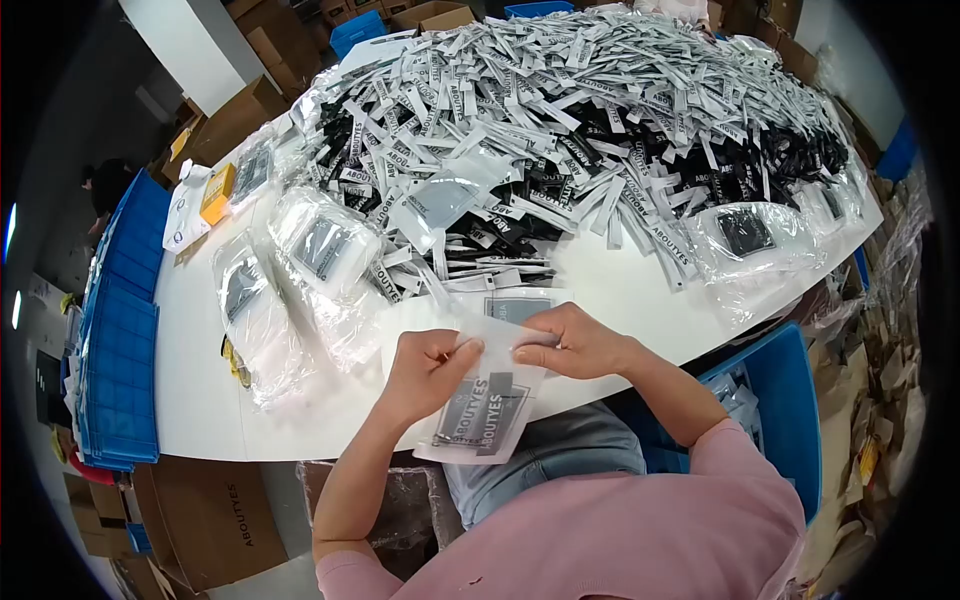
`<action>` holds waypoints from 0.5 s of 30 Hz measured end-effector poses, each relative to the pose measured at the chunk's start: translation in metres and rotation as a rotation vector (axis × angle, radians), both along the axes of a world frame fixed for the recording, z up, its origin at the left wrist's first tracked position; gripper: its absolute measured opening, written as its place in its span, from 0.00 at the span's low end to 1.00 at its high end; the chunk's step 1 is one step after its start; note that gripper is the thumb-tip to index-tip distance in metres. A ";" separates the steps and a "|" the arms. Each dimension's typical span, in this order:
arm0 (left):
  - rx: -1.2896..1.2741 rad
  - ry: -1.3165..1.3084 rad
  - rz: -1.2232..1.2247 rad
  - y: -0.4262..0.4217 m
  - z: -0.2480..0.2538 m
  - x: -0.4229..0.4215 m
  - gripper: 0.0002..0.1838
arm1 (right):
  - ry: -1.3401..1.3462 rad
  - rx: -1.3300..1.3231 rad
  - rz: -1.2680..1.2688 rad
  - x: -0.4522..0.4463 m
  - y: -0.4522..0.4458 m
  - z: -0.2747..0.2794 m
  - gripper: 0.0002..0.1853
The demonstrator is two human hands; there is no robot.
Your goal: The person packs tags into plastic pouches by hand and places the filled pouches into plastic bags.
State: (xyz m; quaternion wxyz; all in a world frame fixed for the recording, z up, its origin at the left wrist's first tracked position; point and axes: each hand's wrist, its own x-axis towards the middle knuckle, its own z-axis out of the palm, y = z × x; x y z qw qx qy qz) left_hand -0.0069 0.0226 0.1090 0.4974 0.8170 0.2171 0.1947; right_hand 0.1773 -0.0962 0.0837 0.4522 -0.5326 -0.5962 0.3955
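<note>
My left hand [425, 375] pinches the upper left part of a frosted plastic bag [528, 392]. My right hand [578, 343] grips the same bag's upper right part, its thumb pointing toward the left thumb. Dark "ABOUTYES" printing and grey strips show through the bag's lower half, which hangs past the table edge over my lap. Another bag with a grey label [515, 308] lies on the table just beyond my hands. A large heap of white and black printed sachets [480, 120] rises behind it.
Stacks of clear bags lie at left [245, 285] and right [745, 235] on the white table [190, 400]. An orange box [216, 195] stands at the far left. Blue crates flank the table, one at left [120, 320], one beside my right arm [790, 400].
</note>
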 end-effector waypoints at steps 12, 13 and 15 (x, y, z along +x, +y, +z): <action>0.752 0.155 -0.314 -0.018 -0.008 0.022 0.10 | -0.473 0.314 -0.033 0.012 -0.039 -0.010 0.05; 0.752 0.153 -0.324 -0.020 -0.010 0.024 0.10 | -0.465 0.288 -0.044 0.018 -0.052 -0.009 0.05; 0.749 0.061 -0.354 -0.024 -0.014 0.029 0.13 | -0.450 0.188 -0.135 0.041 -0.089 -0.001 0.05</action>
